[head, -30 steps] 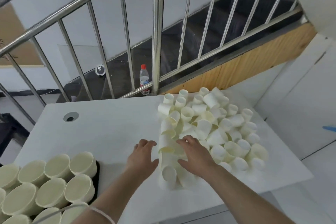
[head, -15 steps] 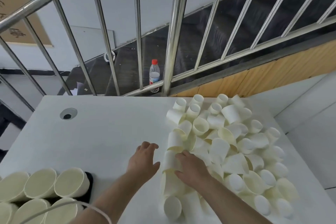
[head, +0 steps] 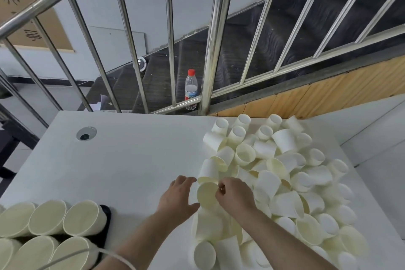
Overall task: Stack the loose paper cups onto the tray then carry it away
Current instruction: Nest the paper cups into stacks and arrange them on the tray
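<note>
Left hand [head: 177,198]: palm down on the white counter [head: 131,160], fingers straight and spread, thumb stretched toward the cup beside it; nothing is held in it. A thin white cord [head: 122,258] crosses the left forearm near the bottom edge.

Far left, bottom corner: stacked cups [head: 48,234], lying on their sides in rows with their mouths toward the camera, on a black tray [head: 106,217] of which only the right end shows.

Counter, left rear: one round cable hole [head: 86,133].

Centre: held cup [head: 207,195], tipped so its pale yellow inside faces the camera, set between the two hands at the near left edge of the pile. The left thumb lies just beside it; whether it touches cannot be told.

Right hand [head: 235,196]: fingers curled, pinching the rim of the held cup on its right side.

Right half of counter: loose paper cups [head: 285,171], a wide heap of white cups with cream insides, lying on their sides and tilted at all angles, many overlapping, reaching from the rear edge to the near edge.

Behind the counter: steel railing [head: 211,50] with slanted bars, dark stairs [head: 274,35] beyond it, and a clear plastic bottle [head: 190,89] with a red cap standing upright just past the rail. Wooden panelling [head: 317,94] runs along the right rear.
</note>
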